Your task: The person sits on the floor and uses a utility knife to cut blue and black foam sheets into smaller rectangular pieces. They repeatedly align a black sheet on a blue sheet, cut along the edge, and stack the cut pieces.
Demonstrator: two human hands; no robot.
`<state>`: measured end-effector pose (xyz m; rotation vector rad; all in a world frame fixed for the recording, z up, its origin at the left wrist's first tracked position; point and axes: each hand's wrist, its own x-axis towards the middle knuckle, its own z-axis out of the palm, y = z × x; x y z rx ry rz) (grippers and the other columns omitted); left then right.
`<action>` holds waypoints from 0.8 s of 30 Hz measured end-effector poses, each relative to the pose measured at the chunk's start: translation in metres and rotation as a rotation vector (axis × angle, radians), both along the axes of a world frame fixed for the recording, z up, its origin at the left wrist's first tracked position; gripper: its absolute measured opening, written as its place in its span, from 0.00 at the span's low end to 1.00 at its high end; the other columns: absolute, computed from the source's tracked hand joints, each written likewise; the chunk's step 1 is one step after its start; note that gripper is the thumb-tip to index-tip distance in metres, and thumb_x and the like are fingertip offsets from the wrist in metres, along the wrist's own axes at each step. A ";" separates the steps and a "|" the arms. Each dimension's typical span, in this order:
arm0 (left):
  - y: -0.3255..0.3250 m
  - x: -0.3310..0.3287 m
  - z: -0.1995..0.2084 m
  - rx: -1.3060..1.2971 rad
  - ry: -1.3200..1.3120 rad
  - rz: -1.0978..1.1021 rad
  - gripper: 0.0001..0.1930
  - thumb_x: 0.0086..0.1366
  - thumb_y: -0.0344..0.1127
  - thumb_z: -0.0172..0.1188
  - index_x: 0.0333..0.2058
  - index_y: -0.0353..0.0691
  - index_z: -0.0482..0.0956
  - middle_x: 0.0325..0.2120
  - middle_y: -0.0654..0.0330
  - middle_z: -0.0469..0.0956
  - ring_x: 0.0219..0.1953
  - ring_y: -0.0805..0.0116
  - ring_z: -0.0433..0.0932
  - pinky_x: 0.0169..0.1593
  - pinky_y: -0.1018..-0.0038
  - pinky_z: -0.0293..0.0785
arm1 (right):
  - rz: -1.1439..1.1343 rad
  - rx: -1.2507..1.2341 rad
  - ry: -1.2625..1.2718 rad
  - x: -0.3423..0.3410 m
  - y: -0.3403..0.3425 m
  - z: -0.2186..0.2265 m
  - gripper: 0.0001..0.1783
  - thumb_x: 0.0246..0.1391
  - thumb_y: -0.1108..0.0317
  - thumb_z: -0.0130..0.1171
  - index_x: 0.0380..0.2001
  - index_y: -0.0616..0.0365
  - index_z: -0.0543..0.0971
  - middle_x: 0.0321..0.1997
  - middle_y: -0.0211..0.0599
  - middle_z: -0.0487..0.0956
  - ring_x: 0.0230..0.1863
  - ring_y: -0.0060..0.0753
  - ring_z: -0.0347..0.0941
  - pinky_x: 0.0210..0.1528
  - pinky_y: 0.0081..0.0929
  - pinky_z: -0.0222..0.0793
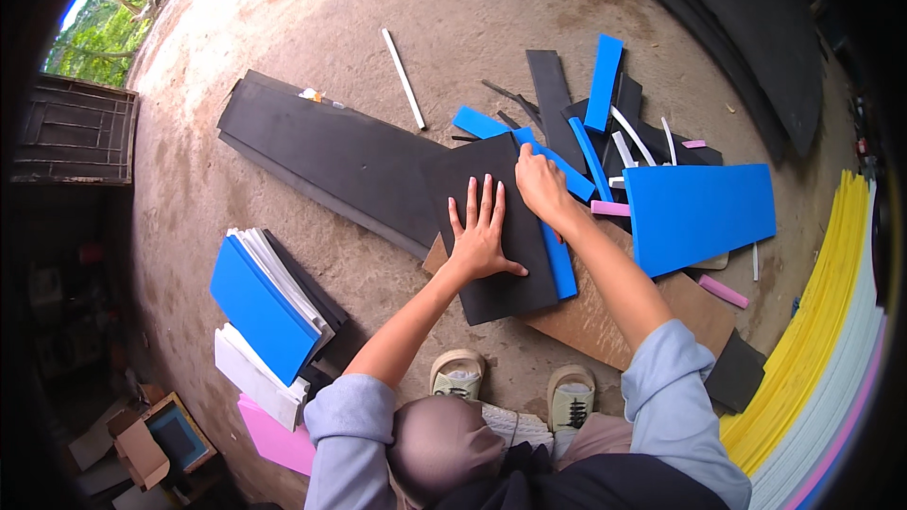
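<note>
My left hand (484, 241) lies flat with fingers spread on a black foam sheet (510, 295). Along that sheet's right edge a blue foam sheet (561, 269) shows from underneath. My right hand (543, 191) is closed at the far right corner of the black sheet, knuckles up. What it grips is hidden by the fingers; a small orange-red bit shows beneath the wrist. Under the sheets is a brown board (588, 321) on the ground. A long black foam piece (331, 151) stretches away to the left from beneath the black sheet.
Foam offcuts lie beyond my right hand, including a blue strip (604, 85) and a large blue piece (701, 212). Stacked blue sheets (260, 307), white sheets (250, 368) and a pink sheet (276, 430) are at left. Yellow sheets (803, 321) stand at right. A white strip (403, 78) lies farther off.
</note>
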<state>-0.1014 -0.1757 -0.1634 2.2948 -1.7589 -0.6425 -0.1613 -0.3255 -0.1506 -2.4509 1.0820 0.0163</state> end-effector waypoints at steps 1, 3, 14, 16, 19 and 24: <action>0.000 0.001 0.000 -0.002 0.007 -0.005 0.74 0.23 0.67 0.69 0.63 0.36 0.35 0.64 0.46 0.31 0.66 0.48 0.24 0.58 0.40 0.20 | 0.000 0.002 -0.007 0.003 -0.001 0.000 0.11 0.51 0.72 0.46 0.35 0.70 0.68 0.31 0.61 0.76 0.38 0.57 0.75 0.38 0.47 0.72; -0.003 -0.003 0.004 -0.011 0.017 0.006 0.74 0.22 0.65 0.70 0.63 0.36 0.36 0.65 0.48 0.32 0.66 0.49 0.25 0.59 0.41 0.21 | -0.005 0.000 -0.014 0.004 -0.007 0.001 0.13 0.54 0.69 0.42 0.34 0.72 0.69 0.31 0.63 0.76 0.37 0.60 0.74 0.38 0.49 0.71; -0.002 -0.001 -0.006 -0.028 0.012 0.024 0.74 0.22 0.66 0.70 0.64 0.39 0.34 0.65 0.50 0.30 0.66 0.51 0.23 0.59 0.39 0.21 | -0.086 0.243 0.353 -0.077 0.066 0.035 0.15 0.54 0.67 0.43 0.36 0.69 0.71 0.37 0.64 0.75 0.41 0.61 0.73 0.43 0.51 0.69; -0.004 -0.003 -0.007 -0.020 -0.009 0.021 0.75 0.21 0.66 0.70 0.64 0.39 0.33 0.65 0.51 0.29 0.66 0.51 0.22 0.58 0.38 0.22 | -0.111 0.283 0.343 -0.111 0.091 0.031 0.15 0.55 0.65 0.43 0.35 0.69 0.71 0.36 0.63 0.75 0.40 0.62 0.73 0.42 0.52 0.69; -0.003 -0.002 -0.010 0.002 -0.028 0.010 0.75 0.22 0.67 0.70 0.63 0.39 0.32 0.65 0.50 0.28 0.66 0.50 0.21 0.58 0.38 0.22 | -0.123 0.294 0.330 -0.149 0.126 0.036 0.14 0.56 0.65 0.43 0.35 0.68 0.69 0.31 0.60 0.76 0.36 0.61 0.73 0.38 0.52 0.70; -0.005 -0.002 -0.012 0.029 -0.059 -0.011 0.76 0.22 0.69 0.69 0.63 0.37 0.31 0.65 0.49 0.27 0.66 0.50 0.20 0.57 0.37 0.20 | -0.107 0.237 0.354 -0.184 0.161 0.034 0.11 0.56 0.67 0.43 0.32 0.67 0.68 0.28 0.59 0.76 0.34 0.60 0.74 0.37 0.51 0.70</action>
